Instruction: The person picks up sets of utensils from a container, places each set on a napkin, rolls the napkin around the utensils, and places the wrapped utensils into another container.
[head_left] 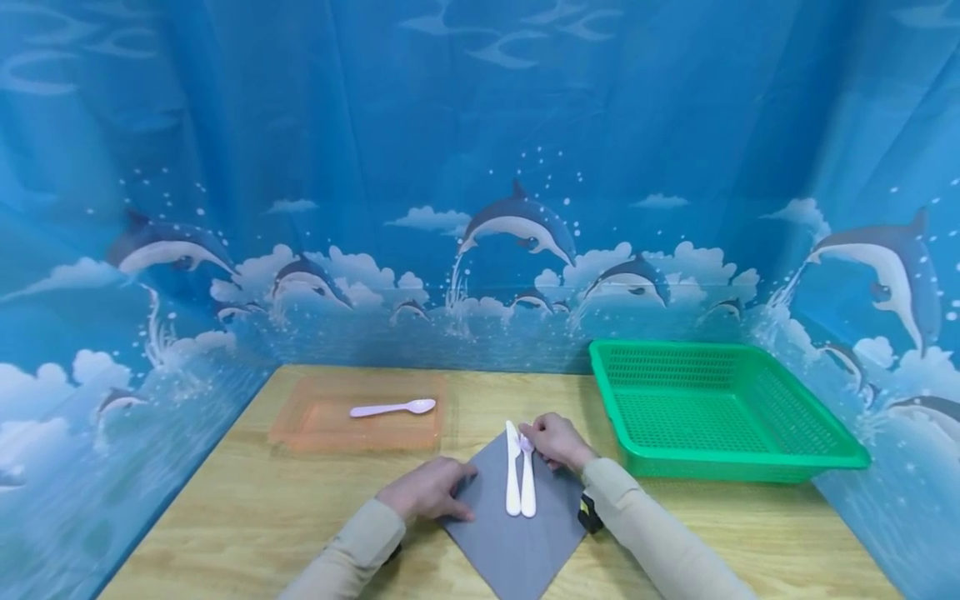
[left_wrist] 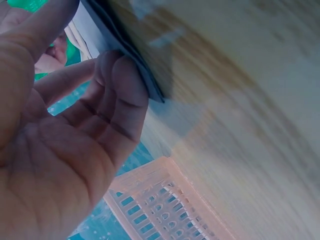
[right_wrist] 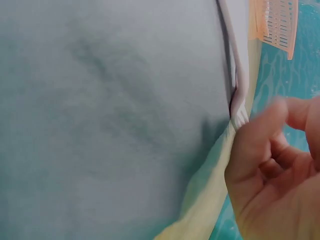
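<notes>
A grey folded cloth lies on the table like a diamond, one corner toward me. On it a white knife and a pale fork lie side by side, handles toward me. My right hand is at the fork's far end, fingers curled, pinching its head; the fingertips partly cover it. My left hand rests at the cloth's left edge with thumb and fingers spread. In the left wrist view, the fingers touch the edge of the cloth.
An orange basket stands at the back left, with a lilac spoon in it. At the back right sits a large green basket, close to my right forearm. A blue dolphin-print curtain encloses the table's back and sides.
</notes>
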